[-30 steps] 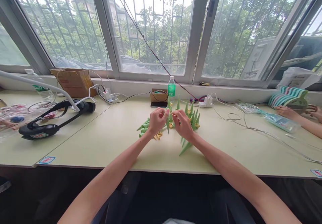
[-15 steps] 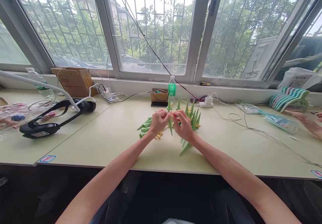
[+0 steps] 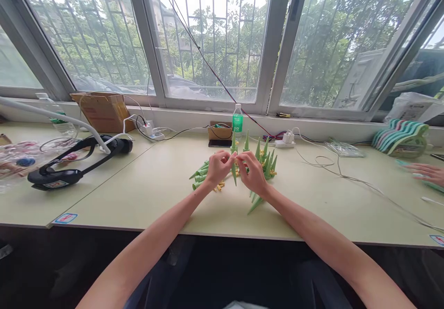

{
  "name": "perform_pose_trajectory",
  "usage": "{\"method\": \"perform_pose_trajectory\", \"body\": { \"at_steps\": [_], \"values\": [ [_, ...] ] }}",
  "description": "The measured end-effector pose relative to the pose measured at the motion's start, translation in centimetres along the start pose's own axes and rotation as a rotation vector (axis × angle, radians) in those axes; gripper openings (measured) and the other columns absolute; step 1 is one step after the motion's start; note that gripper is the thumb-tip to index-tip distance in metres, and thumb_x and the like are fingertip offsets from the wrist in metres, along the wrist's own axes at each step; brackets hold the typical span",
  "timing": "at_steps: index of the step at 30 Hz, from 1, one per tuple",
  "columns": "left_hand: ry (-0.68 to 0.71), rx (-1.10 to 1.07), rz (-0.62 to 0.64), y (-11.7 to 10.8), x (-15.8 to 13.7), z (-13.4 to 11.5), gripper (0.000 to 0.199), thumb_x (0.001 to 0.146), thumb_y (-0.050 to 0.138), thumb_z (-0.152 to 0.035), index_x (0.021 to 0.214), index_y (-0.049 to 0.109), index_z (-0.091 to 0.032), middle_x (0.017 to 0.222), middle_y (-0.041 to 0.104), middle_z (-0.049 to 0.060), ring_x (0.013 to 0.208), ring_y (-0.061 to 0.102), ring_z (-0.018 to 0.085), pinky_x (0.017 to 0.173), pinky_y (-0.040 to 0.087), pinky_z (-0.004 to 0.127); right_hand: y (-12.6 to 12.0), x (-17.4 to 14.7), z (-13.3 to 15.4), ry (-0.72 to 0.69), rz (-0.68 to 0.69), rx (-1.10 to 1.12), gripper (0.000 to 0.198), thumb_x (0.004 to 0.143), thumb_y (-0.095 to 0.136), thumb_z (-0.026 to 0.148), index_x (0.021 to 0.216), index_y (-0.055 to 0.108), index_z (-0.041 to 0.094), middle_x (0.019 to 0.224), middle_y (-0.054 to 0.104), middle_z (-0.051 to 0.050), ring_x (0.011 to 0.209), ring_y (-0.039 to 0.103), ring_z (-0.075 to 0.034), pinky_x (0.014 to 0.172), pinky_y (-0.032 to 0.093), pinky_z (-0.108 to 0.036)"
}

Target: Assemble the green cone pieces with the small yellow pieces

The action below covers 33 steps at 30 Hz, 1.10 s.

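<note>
My left hand [image 3: 219,169] is closed in a pinch on a slim green cone [image 3: 234,175], its pointed end hanging down. My right hand [image 3: 253,174] meets it at the cone's upper end, thumb and fingertips pinched together. What lies between the right fingertips is too small to make out. Several green cones [image 3: 268,164] stand upright behind and beside my right hand, some with small yellow pieces at the base. More green cones [image 3: 200,176] lie stacked left of my left hand, and loose yellow pieces [image 3: 219,187] lie below it.
A water bottle [image 3: 237,120] and a small open box [image 3: 219,134] stand behind the cones. A black headset [image 3: 74,168] lies at left. Cables [image 3: 354,182] cross the right side. Another person's hand [image 3: 426,172] is near a rack of pastel hangers [image 3: 398,138].
My hands and the cone have hardly moved. At the right, the plastic packet has shifted from its place toward the edge of view, under the other person's hand.
</note>
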<state>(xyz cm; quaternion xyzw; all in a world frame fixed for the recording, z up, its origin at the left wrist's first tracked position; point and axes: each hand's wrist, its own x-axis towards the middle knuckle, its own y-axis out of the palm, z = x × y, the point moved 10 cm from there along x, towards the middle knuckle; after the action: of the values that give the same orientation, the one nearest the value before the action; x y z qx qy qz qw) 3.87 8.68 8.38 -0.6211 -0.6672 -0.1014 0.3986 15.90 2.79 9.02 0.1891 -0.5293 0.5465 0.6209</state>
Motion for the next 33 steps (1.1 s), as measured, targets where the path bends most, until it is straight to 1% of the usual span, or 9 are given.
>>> {"method": "perform_pose_trajectory", "body": {
  "at_steps": [11, 18, 22, 28, 33],
  "values": [
    [0.0, 0.001, -0.046, -0.6, 0.0, -0.2, 0.043, 0.084, 0.057, -0.046, 0.054, 0.056, -0.016, 0.061, 0.047, -0.002, 0.046, 0.036, 0.007, 0.047, 0.031, 0.024, 0.1, 0.1, -0.3, 0.025, 0.008, 0.001, 0.015, 0.097, 0.042, 0.023, 0.101, 0.056, 0.022, 0.097, 0.056, -0.008, 0.087, 0.055, -0.018, 0.072, 0.051, -0.031],
    [-0.004, 0.002, -0.054, -0.7, 0.1, -0.1, 0.043, 0.084, 0.058, -0.045, 0.052, 0.053, -0.016, 0.06, 0.046, -0.002, 0.046, 0.036, 0.007, 0.047, 0.031, 0.025, 0.3, -0.1, -0.6, 0.032, 0.015, 0.019, 0.015, 0.097, 0.042, 0.022, 0.102, 0.057, 0.022, 0.098, 0.055, -0.007, 0.084, 0.056, -0.016, 0.072, 0.051, -0.03],
    [0.002, 0.01, -0.063, -0.8, 0.1, -0.3, 0.045, 0.084, 0.058, -0.045, 0.05, 0.05, -0.017, 0.059, 0.045, -0.002, 0.047, 0.035, 0.007, 0.047, 0.03, 0.025, 0.5, -0.1, -1.0, 0.045, 0.024, 0.034, 0.016, 0.097, 0.042, 0.023, 0.101, 0.057, 0.022, 0.097, 0.055, -0.007, 0.079, 0.055, -0.015, 0.069, 0.051, -0.03],
    [0.001, 0.003, -0.064, -0.8, 0.1, -0.1, 0.043, 0.083, 0.059, -0.045, 0.051, 0.053, -0.017, 0.06, 0.047, -0.001, 0.047, 0.036, 0.008, 0.047, 0.032, 0.025, 0.7, -0.3, -1.2, 0.047, 0.038, 0.039, 0.016, 0.097, 0.042, 0.022, 0.1, 0.058, 0.022, 0.094, 0.055, -0.005, 0.076, 0.054, -0.014, 0.067, 0.049, -0.029],
    [0.004, 0.012, -0.069, -0.8, 0.1, 0.0, 0.043, 0.083, 0.06, -0.045, 0.05, 0.053, -0.017, 0.058, 0.047, -0.001, 0.048, 0.038, 0.008, 0.048, 0.032, 0.025, 0.7, -0.2, -1.0, 0.04, 0.04, 0.021, 0.016, 0.097, 0.042, 0.022, 0.098, 0.058, 0.023, 0.092, 0.055, -0.005, 0.078, 0.055, -0.015, 0.068, 0.048, -0.028]
  ]
}}
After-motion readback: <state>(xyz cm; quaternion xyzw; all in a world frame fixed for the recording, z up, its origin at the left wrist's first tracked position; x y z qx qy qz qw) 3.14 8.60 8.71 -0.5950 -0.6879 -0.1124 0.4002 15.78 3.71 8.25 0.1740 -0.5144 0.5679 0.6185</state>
